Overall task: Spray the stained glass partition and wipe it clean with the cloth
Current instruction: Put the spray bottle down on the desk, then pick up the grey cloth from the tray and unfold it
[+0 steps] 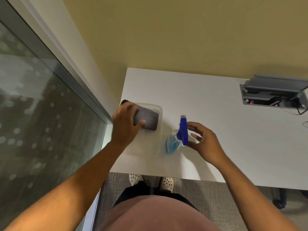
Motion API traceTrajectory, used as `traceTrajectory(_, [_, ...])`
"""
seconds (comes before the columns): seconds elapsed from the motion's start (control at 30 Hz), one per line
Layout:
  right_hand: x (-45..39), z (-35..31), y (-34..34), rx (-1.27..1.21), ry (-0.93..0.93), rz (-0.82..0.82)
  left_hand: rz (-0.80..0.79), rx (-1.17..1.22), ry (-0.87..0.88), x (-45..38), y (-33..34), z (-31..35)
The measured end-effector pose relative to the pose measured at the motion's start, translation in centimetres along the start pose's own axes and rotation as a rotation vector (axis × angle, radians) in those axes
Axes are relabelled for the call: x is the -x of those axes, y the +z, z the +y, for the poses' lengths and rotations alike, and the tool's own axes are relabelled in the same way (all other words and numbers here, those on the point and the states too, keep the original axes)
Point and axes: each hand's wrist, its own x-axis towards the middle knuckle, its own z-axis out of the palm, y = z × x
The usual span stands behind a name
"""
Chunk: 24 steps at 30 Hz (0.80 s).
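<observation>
Dark grey folded cloth (147, 120) lies under the left hand (125, 126); the blue-triggered spray bottle (176, 139) stands just beside the right hand (202, 142); spotted glass partition (33, 114) is far left.

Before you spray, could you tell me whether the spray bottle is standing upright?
Upright: the spray bottle stands on the table, blue trigger head on top.

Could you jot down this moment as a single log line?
left hand: gripping folded grey cloth over clear plastic tray | right hand: open beside blue spray bottle | spotted glass partition: unsprayed
</observation>
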Motion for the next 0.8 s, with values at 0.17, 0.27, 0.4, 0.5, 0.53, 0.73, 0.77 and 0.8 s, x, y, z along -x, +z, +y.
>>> traceTrajectory(0.17, [-2.1,-3.0,-3.4,0.028,0.008,0.027,-0.149,0.053,-0.451,-3.1,-0.8,-2.9])
traceTrajectory(0.27, [-3.5,-6.3,-4.7,0.069,-0.053,0.105,-0.144,0.205,-0.514,-3.7,-0.5,-3.9])
traceTrajectory(0.4, [-5.1,-11.1,-3.7,0.036,-0.148,0.171,-0.203,0.411,-0.667,-4.2,-0.9,-3.8])
traceTrajectory(0.5, [-5.7,-14.4,-1.3,0.054,-0.198,0.107,-0.217,0.550,-0.671,-4.6,-2.1,-2.5])
traceTrajectory(0.53, [-5.9,-15.3,-0.4,0.069,-0.212,0.085,-0.212,0.603,-0.661,-4.8,-3.0,-1.8])
traceTrajectory(0.73, [-5.8,-17.7,4.5,0.272,-0.284,-0.054,-0.212,0.991,-0.689,-5.5,-8.9,1.8])
traceTrajectory(0.77, [-5.7,-17.7,5.2,0.304,-0.308,-0.086,-0.227,1.054,-0.705,-5.5,-10.1,2.4])
traceTrajectory(0.8, [-5.5,-17.7,5.8,0.323,-0.335,-0.116,-0.243,1.118,-0.712,-5.5,-11.3,3.0])
